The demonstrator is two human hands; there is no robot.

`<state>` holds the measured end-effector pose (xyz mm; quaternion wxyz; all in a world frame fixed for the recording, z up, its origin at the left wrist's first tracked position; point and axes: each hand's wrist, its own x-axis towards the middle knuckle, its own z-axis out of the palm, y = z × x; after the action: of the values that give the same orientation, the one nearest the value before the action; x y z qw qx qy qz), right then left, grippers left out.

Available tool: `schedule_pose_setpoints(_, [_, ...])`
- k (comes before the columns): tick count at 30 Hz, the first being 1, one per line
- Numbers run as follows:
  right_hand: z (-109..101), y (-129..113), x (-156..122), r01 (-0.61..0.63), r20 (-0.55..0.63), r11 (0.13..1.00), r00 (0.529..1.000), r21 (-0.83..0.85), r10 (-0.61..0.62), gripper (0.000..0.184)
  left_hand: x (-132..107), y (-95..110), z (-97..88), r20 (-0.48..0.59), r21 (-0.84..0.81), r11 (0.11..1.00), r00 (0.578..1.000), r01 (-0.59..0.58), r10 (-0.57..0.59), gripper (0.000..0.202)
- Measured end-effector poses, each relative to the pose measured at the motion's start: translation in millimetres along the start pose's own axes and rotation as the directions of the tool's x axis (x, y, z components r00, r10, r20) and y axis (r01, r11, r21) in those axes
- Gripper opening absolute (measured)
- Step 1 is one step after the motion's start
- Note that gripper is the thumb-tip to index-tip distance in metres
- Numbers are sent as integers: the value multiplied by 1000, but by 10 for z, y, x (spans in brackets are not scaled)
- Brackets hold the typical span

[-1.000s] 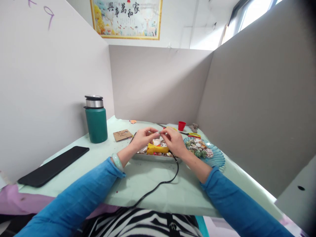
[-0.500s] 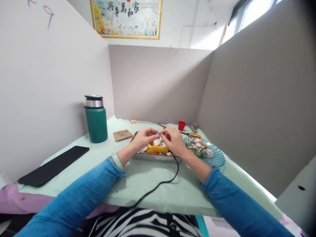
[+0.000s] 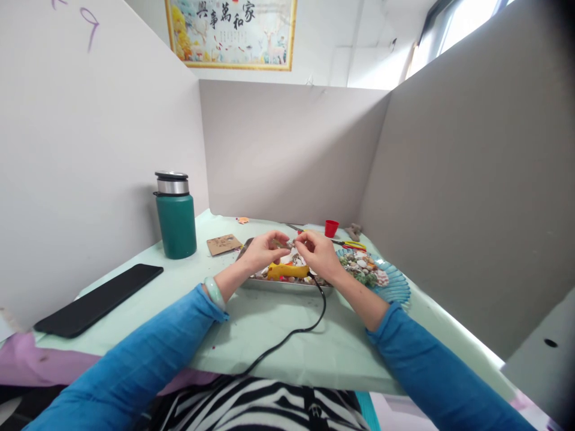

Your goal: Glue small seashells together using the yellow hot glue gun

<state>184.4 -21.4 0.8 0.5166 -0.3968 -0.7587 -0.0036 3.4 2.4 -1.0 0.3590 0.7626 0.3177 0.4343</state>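
My left hand (image 3: pixel 266 248) is over the left part of a metal tray (image 3: pixel 287 287), its thumb and forefinger parted. My right hand (image 3: pixel 318 254) faces it, thumb and fingertips pinched together on something too small to make out. The fingertips of both hands come close together above the tray. Shells and small colourful bits fill the tray, partly hidden by my hands. Across its front lies a yellow glue gun (image 3: pixel 287 272), with a black cord (image 3: pixel 287 336) running from it towards me.
Right of the tray, a blue glass plate (image 3: pixel 399 287) bears shells and greenery. Scissors (image 3: pixel 353 245), a red cup (image 3: pixel 331 228) and a grey lump (image 3: pixel 353 231) stand behind. Leftward are a brown card (image 3: pixel 223 244), a green bottle (image 3: pixel 176 226) and a black slab (image 3: pixel 101 299). Partition panels (image 3: pixel 291 149) surround the table.
My left thumb and forefinger have parted from their pinch, and the fingertips of the two hands have drawn slightly apart. My right hand stays pinched.
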Motion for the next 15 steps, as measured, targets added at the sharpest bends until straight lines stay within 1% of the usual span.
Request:
schedule_pose_setpoints(5, [54, 45, -8, -79, 45, 991, 996, 109, 75, 12, -10, 20, 14, -17, 36, 999, 999, -26, 27, 33])
schedule_pose_setpoints(8, [63, 42, -13, -104, 56, 986, 994, 130, 98, 14, -12, 38, 14, -16, 7, 1000, 1000, -20, 21, 32])
schedule_pose_setpoints(10, [49, 28, -13, -110, 63, 986, 993, 126, 102, 18, -14, 58, 6, -14, -72, 997, 1000, 18, -19, 32])
schedule_pose_setpoints(12, [20, 11, -11, -95, 45, 990, 995, 105, 91, 22, -15, 78, -7, -14, -185, 980, 997, 71, -75, 32])
schedule_pose_setpoints(15, [-25, -10, -8, -4, -10, 998, 1000, 61, 5, 18, -18, 86, -29, 22, -331, 934, 991, 134, -135, 33])
